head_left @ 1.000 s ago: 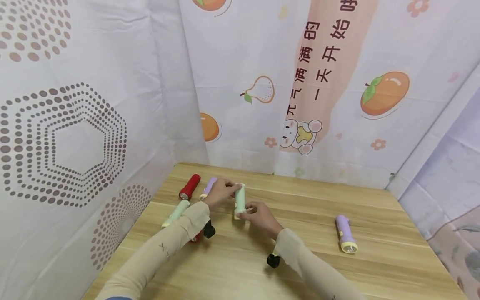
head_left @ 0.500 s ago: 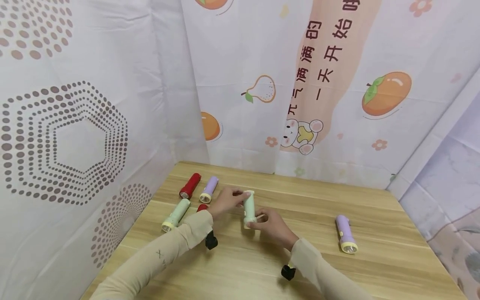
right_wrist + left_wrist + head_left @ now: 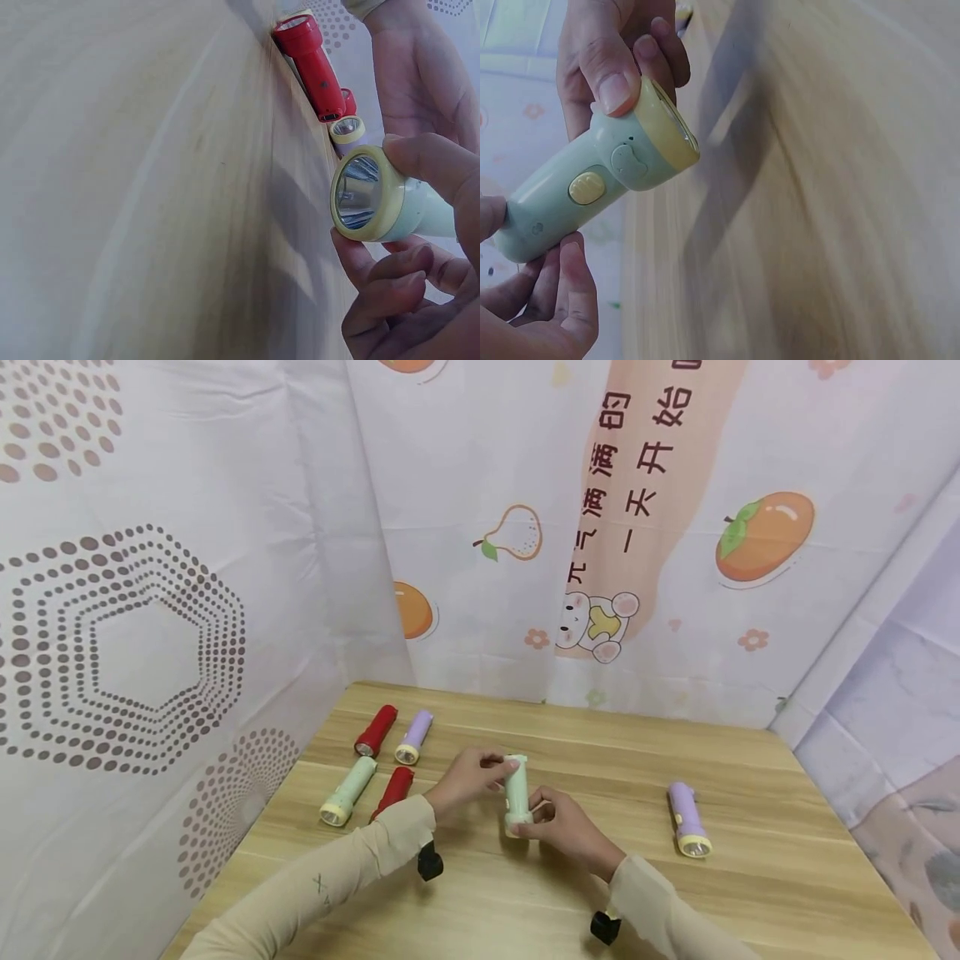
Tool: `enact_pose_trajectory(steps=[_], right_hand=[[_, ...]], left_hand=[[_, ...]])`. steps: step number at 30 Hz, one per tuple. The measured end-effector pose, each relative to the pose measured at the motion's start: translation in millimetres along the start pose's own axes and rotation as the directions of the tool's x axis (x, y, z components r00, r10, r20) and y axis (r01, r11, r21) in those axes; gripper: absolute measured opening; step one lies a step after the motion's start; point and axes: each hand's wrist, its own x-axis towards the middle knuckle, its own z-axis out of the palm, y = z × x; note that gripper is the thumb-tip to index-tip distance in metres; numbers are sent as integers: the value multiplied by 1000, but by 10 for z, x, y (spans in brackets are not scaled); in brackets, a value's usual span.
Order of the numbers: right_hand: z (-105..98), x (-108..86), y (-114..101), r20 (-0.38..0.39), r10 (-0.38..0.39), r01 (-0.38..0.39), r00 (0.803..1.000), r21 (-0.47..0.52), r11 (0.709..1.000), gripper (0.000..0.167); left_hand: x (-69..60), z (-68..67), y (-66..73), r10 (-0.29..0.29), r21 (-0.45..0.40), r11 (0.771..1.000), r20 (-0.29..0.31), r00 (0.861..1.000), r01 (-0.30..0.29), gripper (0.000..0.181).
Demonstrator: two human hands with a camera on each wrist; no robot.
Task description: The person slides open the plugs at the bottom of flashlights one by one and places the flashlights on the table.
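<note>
A light green flashlight point(image 3: 516, 789) with a yellow head ring is held between both hands, lifted off the table. My left hand point(image 3: 472, 774) pinches its tail end, thumb on one side and fingers on the other. My right hand point(image 3: 566, 827) grips the head end with thumb and fingers. The left wrist view shows the yellow switch point(image 3: 586, 188) and a small raised animal face on the body. In the right wrist view, the silver reflector point(image 3: 358, 192) looks unlit.
Left of the hands on the wooden table point(image 3: 600, 760) lie a red flashlight point(image 3: 377, 731), a purple one point(image 3: 414, 737), a green one point(image 3: 348, 791) and a second red one point(image 3: 394, 790), partly behind my left sleeve. Another purple flashlight point(image 3: 687, 820) lies at the right. Printed curtains hang behind.
Both hands have carried the green flashlight to the right and toward me, keeping hold of each end. The second red flashlight has come more into view from behind the left arm.
</note>
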Motion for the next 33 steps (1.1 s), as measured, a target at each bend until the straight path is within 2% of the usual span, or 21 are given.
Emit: enact_pose_trajectory(steps=[4, 11, 17, 26, 33], right_hand=[[-40, -114, 25, 18, 5, -5, 1000, 14, 1000, 45], [-87, -287, 49, 35, 9, -10, 999, 17, 1000, 40], [-104, -370, 119, 33, 5, -5, 999, 20, 1000, 38], [-94, -387, 162, 46, -2, 1, 999, 30, 1000, 38], [-98, -385, 220, 46, 22, -25, 999, 55, 998, 36]], left_hand=[[-32, 90, 3, 15, 5, 1000, 18, 1000, -15, 36], [-118, 239, 30, 10, -39, 999, 62, 998, -8, 35], [-173, 337, 31, -2, -72, 997, 63, 998, 7, 32], [-179, 363, -16, -10, -87, 996, 64, 998, 15, 31], [-169, 380, -51, -21, -95, 995, 75, 997, 28, 31]])
